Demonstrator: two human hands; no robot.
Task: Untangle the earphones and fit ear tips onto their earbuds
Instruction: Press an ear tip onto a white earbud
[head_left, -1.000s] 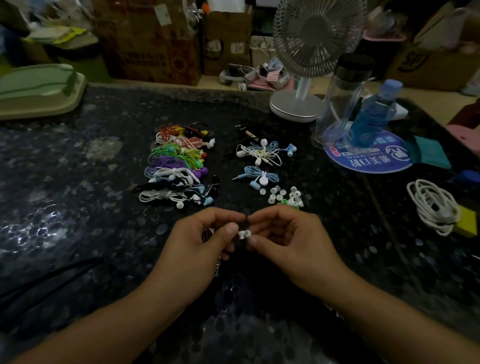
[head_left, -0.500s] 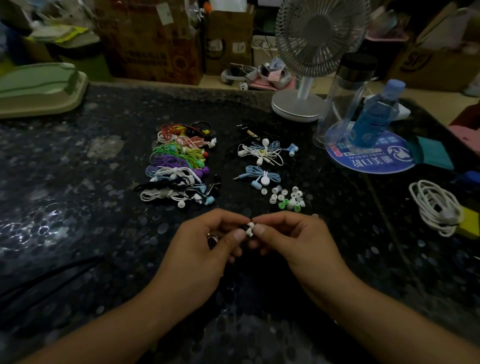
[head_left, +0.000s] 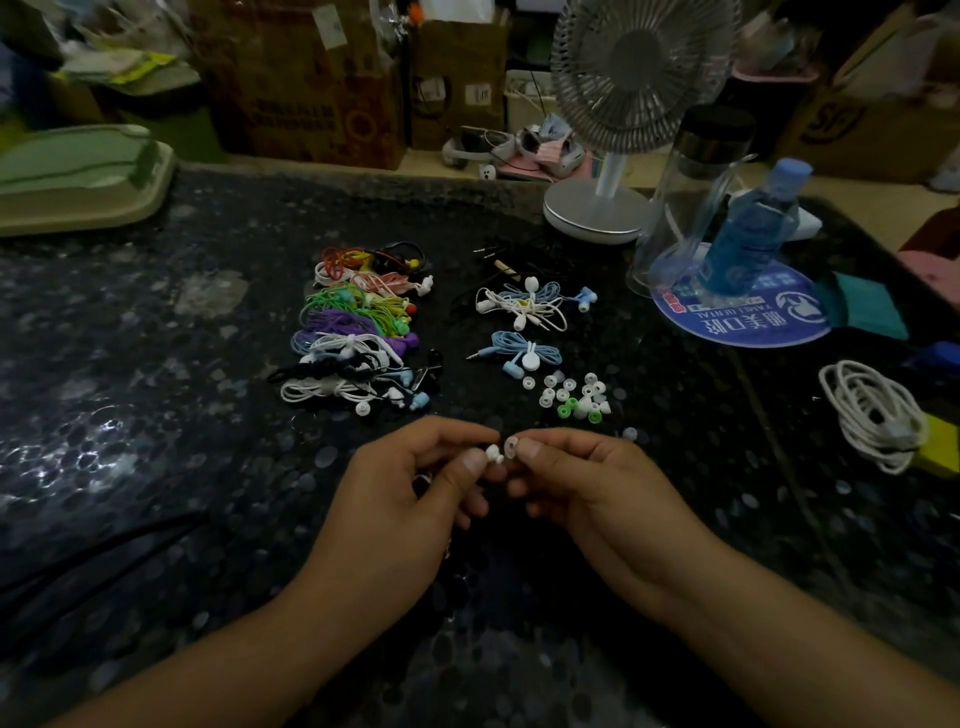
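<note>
The dark speckled desk carried everything, and one white fan stood at its far edge. Just right of the fan stood one clear tumbler and one blue bottle. Well right of the fan and nearer lay one coil of white cable. Left of the fan and nearer lay a pile of bundled earphones in many colours, too tangled to count. Directly in front of the fan lay two looser bundles, white and pale blue, and nearer still a scatter of loose ear tips, roughly twenty, two of them green. Nearest of all, in front of the fan, the left hand pinched one white earbud, while the right hand pinched one pale ear tip just beside it; whether they touched I cannot tell.
</note>
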